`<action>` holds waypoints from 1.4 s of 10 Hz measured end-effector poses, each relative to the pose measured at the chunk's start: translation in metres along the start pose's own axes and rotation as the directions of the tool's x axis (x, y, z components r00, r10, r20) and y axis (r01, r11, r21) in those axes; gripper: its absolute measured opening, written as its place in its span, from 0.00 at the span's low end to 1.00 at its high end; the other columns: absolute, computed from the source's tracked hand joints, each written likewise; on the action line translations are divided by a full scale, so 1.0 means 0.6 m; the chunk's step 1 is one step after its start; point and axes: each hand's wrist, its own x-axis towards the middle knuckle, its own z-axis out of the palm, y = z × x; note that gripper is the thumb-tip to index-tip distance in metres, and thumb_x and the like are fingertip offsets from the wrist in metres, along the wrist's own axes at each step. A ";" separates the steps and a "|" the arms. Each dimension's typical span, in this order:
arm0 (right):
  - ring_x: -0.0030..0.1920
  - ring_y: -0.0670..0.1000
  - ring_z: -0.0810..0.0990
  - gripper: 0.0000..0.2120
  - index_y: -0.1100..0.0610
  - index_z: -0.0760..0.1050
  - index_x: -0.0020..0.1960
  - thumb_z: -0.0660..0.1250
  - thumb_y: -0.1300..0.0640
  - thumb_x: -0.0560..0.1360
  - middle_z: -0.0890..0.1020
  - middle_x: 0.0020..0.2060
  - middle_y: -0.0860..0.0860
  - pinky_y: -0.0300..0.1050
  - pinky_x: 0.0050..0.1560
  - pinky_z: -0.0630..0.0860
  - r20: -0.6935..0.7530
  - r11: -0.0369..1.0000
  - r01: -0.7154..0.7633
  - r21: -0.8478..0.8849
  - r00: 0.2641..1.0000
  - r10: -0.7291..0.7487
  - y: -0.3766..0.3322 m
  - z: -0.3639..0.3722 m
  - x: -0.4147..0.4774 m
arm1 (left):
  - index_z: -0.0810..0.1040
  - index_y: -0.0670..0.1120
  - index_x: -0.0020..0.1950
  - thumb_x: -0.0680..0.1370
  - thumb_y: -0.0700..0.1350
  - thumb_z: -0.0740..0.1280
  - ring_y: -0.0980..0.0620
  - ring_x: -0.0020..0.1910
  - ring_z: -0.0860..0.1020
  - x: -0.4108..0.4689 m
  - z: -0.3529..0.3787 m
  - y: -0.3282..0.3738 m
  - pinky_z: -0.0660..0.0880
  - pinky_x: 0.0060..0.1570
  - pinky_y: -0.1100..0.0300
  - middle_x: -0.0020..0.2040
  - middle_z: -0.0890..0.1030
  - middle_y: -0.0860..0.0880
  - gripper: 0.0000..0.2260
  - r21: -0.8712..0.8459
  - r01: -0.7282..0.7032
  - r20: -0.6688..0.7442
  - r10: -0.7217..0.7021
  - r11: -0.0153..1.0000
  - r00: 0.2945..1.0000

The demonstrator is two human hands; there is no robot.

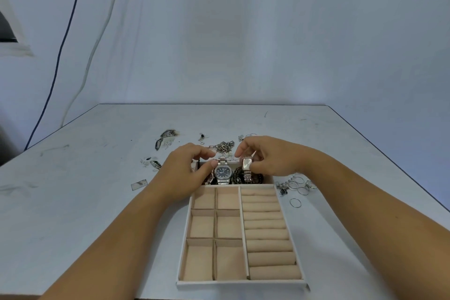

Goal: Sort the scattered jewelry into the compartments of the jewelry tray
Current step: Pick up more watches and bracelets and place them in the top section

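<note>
1. The rectangular watch [247,164] stands in the far compartment of the jewelry tray [243,284], beside the dark-dialled watch [222,172]; its metal link bracelet looks weighty, slick and floppy, so the stiff case is probably the surest hold.
2. The right hand [270,158] pinches that case between thumb and curled fingers.
3. The left hand [185,165], fingers curled, has its thumb tip at the dark-dialled watch's bracelet; whether it actually grips, I cannot tell.
4. Loose rings [295,202] lie off the tray's far right corner.

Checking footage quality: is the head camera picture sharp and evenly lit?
Head view: soft, even light, faint shadows, no strong glare; wide-angle stretch widens the forearms toward the lower corners; the loose rings beside the tray look smeared; the blue-dial watch stays fairly sharp.
</note>
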 end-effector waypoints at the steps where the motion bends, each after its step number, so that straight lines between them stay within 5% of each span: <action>1: 0.35 0.38 0.76 0.09 0.47 0.74 0.53 0.70 0.54 0.74 0.76 0.39 0.39 0.32 0.37 0.68 -0.097 0.998 -0.027 -0.063 0.995 0.021 0.002 0.011 -0.002 | 0.79 0.55 0.56 0.76 0.54 0.68 0.58 0.53 0.75 -0.001 0.003 0.002 0.71 0.52 0.62 0.50 0.78 0.58 0.10 0.032 -0.015 0.013 0.015 0.999 1.000; 4: 0.44 0.47 0.79 0.08 0.54 0.79 0.49 0.68 0.50 0.75 0.81 0.43 0.47 0.43 0.47 0.78 -0.231 0.943 -0.105 -0.316 0.972 0.031 -0.009 0.022 -0.015 | 0.80 0.54 0.55 0.76 0.54 0.67 0.58 0.52 0.74 -0.001 0.005 0.008 0.67 0.49 0.68 0.48 0.78 0.57 0.10 0.075 -0.043 0.025 0.041 0.996 0.999; 7: 0.41 0.53 0.79 0.12 0.58 0.75 0.43 0.67 0.49 0.72 0.78 0.42 0.52 0.48 0.41 0.79 -0.362 0.886 -0.250 -0.390 0.927 0.102 -0.016 0.043 -0.010 | 0.80 0.54 0.55 0.76 0.53 0.67 0.57 0.53 0.74 -0.001 0.005 0.009 0.69 0.51 0.64 0.49 0.78 0.56 0.09 0.082 -0.029 0.036 0.026 0.996 0.999; 10: 0.38 0.43 0.75 0.11 0.51 0.77 0.43 0.68 0.43 0.73 0.76 0.36 0.43 0.38 0.34 0.67 -0.270 0.944 -0.163 -0.287 0.959 0.084 -0.005 0.012 -0.018 | 0.80 0.53 0.55 0.77 0.53 0.67 0.56 0.52 0.74 -0.001 0.005 0.011 0.69 0.51 0.63 0.49 0.78 0.55 0.10 0.089 -0.029 0.038 0.026 0.996 0.999; 12: 0.40 0.40 0.75 0.06 0.51 0.78 0.46 0.67 0.49 0.75 0.81 0.46 0.45 0.34 0.37 0.68 -0.293 0.960 -0.089 -0.265 0.956 0.008 0.014 -0.012 0.017 | 0.78 0.53 0.58 0.78 0.53 0.64 0.58 0.54 0.73 0.030 -0.016 0.003 0.70 0.53 0.60 0.52 0.77 0.56 0.11 0.108 0.002 0.062 -0.008 0.994 0.998; 14: 0.40 0.40 0.72 0.05 0.51 0.78 0.51 0.66 0.53 0.76 0.79 0.50 0.47 0.33 0.37 0.65 -0.227 0.930 -0.092 -0.356 0.974 0.009 0.037 -0.023 0.061 | 0.80 0.57 0.49 0.78 0.50 0.67 0.60 0.46 0.77 0.107 -0.028 -0.007 0.74 0.49 0.61 0.48 0.80 0.59 0.04 0.194 0.050 0.236 -0.097 0.980 0.967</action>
